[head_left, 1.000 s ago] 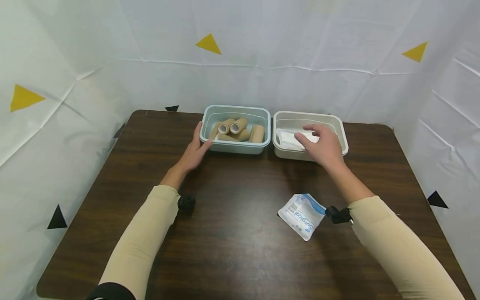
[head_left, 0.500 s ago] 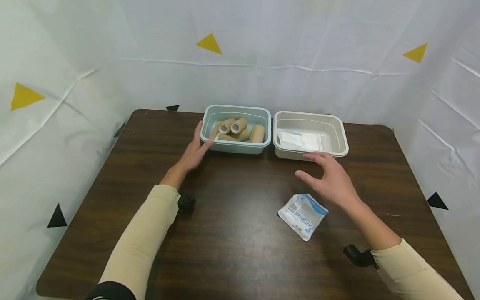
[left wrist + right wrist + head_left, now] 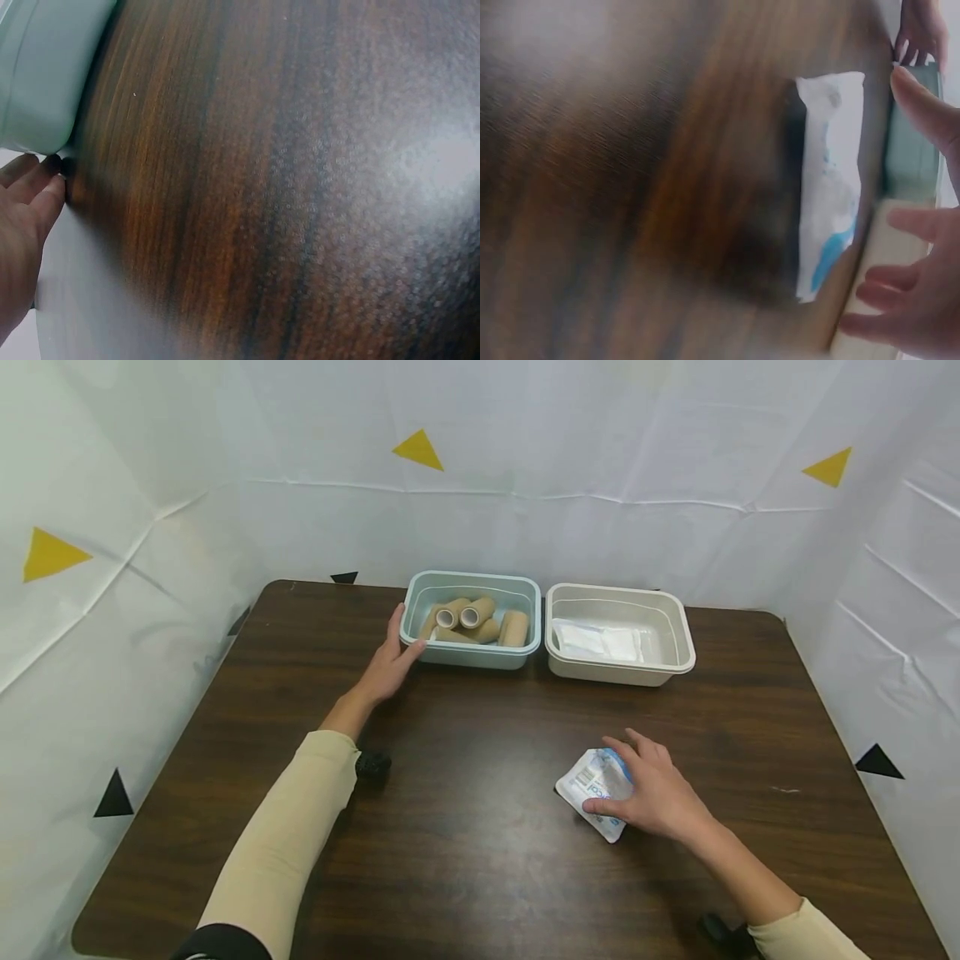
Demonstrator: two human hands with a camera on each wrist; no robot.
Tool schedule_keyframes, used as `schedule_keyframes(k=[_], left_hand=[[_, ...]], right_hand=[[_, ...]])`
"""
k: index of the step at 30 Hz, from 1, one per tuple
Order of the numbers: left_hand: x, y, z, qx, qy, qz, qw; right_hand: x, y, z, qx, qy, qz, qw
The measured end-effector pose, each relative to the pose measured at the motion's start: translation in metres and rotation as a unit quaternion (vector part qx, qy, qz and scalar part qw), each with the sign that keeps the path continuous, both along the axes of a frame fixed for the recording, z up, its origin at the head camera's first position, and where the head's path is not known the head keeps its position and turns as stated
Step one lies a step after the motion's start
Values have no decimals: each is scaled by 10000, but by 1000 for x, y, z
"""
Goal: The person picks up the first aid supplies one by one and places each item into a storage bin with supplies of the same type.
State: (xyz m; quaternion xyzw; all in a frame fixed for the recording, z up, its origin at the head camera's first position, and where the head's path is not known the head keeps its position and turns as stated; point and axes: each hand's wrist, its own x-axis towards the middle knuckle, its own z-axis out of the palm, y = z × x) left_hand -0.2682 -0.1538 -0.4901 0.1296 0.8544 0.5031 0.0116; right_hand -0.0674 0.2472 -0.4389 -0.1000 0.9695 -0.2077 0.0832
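Observation:
My left hand (image 3: 387, 664) touches the left end of a light blue bin (image 3: 472, 656), fingers along its side and thumb at the front corner. Several brown cardboard tubes (image 3: 478, 610) lie in that bin. Over a white and blue packet (image 3: 596, 777) marked "Surgical" hovers my right hand (image 3: 660, 789), thumb and fingers spread apart. The hand covers the packet's right part in the head view. From the right wrist, the whole packet (image 3: 831, 180) shows on the table, apart from the fingers (image 3: 885, 300).
A cream bin (image 3: 622, 672) stands right of the blue one, with flat white packets (image 3: 600, 642) inside. Both bins sit at the back of the dark wooden table (image 3: 450, 827). White sheeting (image 3: 525, 443) with yellow and black triangles hangs behind and at the sides.
My right hand has come out of the cream bin and moved toward me, down over the surgical packet. The left hand has stayed at the blue bin.

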Motion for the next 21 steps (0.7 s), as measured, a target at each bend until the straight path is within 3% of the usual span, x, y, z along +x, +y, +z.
schedule_keyframes(k=[11, 21], left_hand=[[0, 0, 1, 52, 43, 3, 10000], [0, 0, 0, 41, 27, 36, 10000]], right_hand=[[14, -2, -14, 269, -210, -60, 9994], [15, -4, -16, 471, 91, 34, 9988]])
